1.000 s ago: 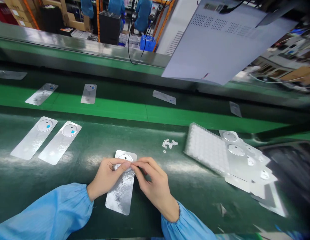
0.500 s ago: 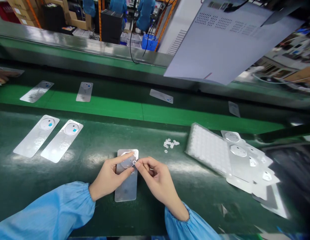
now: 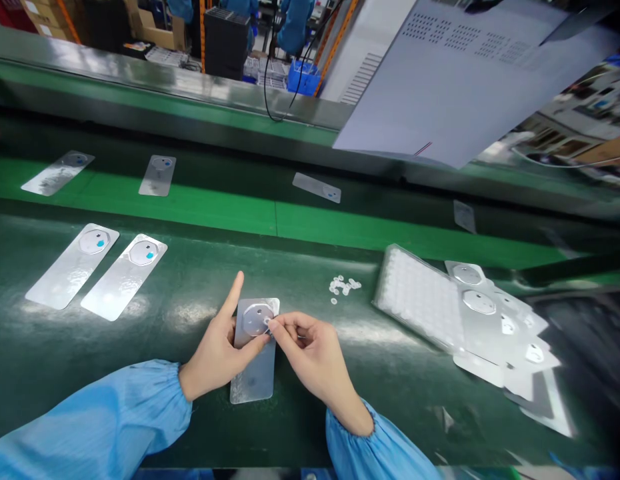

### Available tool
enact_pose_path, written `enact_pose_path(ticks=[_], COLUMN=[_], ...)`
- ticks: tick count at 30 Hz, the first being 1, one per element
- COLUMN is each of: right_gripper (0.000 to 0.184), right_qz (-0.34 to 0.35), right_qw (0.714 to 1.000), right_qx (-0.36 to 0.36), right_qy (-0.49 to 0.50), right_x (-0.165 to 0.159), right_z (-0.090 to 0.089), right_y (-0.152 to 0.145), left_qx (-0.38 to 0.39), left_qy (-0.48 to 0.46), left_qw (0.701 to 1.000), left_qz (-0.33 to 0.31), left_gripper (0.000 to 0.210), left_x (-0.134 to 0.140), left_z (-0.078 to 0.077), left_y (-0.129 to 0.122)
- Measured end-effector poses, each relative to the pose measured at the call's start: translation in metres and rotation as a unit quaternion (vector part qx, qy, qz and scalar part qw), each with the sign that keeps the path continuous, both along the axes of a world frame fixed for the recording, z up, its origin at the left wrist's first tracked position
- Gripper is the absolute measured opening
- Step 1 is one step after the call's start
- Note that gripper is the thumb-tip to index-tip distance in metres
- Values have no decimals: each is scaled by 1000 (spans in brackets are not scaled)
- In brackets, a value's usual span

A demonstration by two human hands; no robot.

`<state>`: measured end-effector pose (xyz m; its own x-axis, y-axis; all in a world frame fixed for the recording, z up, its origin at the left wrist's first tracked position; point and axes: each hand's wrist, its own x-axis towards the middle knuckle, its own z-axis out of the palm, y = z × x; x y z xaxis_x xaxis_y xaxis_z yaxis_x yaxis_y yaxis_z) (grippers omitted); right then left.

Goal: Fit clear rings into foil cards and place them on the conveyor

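Note:
A silvery rectangular panel (image 3: 253, 380) with rounded corners lies on the green worktop in front of me, a round disc with small holes near its far end. Across its left edge rests my left hand (image 3: 217, 350), thumb on the panel below the disc, index finger raised and straight, the other fingers curled at the edge and partly hidden. My right hand (image 3: 310, 347) pinches a small white ring (image 3: 267, 321) between thumb and index finger, over the right side of the disc. Several similar white rings (image 3: 345, 287) lie loose beyond my right hand.
Two finished-looking panels with blue dots, a left panel (image 3: 73, 267) and a right panel (image 3: 124, 277), lie to the left. A clear tray (image 3: 420, 297) of white pieces leans by stacked panels (image 3: 495, 333) at right. More panels lie on the green belt (image 3: 230, 217) behind.
My left index finger has lifted off the disc and now points up and away. The right hand keeps its pinch on the ring. Panels on the belt have shifted slightly left in view.

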<state>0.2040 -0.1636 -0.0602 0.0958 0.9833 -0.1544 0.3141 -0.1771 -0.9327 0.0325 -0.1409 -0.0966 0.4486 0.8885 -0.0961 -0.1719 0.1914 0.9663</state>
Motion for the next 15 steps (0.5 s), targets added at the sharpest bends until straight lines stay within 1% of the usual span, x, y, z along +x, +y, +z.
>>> enact_pose_path(ticks=[3,7,9,11,13,15], right_gripper=[39,40,41,42,46,50], right_qz=[-7,-23,-26,-15,2,8], right_qw=[1000,1000,1000,1000,1000,1000], right_qx=[2,12,14,6,-6,-9], right_qy=[4,1,-1,2,11,29], right_x=[-2,-4,-3,0,3,4], right_z=[-2,-5,-5,-1,3,5], right_y=[-1,-2,-2,-1,2,7], left_qx=[-5,-13,-23,-33,-35,-36], left_qy=[9,17,15,7,1,7], left_qw=[1000,1000,1000,999,999,999], left_qz=[-2,5,3,2,12,26], left_gripper=[114,114,115,114,111,101], left_x=[0,0,0,0,-1,-1], left_z=[0,3,6,8,10,11], left_y=[0,1,0,-1,-1,1])
